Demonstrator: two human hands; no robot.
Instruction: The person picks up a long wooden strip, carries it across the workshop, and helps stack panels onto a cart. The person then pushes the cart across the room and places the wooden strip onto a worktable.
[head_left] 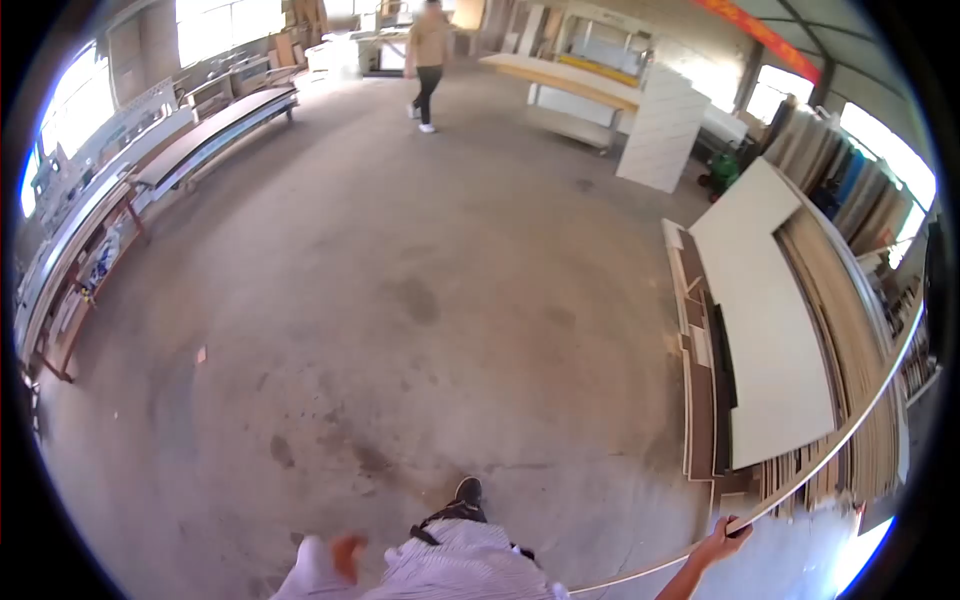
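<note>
My right hand (pixel 728 542) is closed around a long, thin, pale strip (pixel 835 440) at the lower right. The strip runs from beside my body, through my fingers, up to the right edge of the view, and looks bowed in this wide lens. I cannot tell whether it is a narrow strip or the edge of a board. At the bottom, my left hand (pixel 348 555) hangs beside my striped shirt (pixel 465 562), apart from the strip. Its fingers are blurred, and nothing shows in it.
White and wood panels (pixel 770 310) lean in a stack at right. A long bench (pixel 220 135) lines the left side. Ahead, a person (pixel 428 60) stands on the concrete floor (pixel 450 270). A table (pixel 570 82) and a marbled panel (pixel 662 130) are farther back.
</note>
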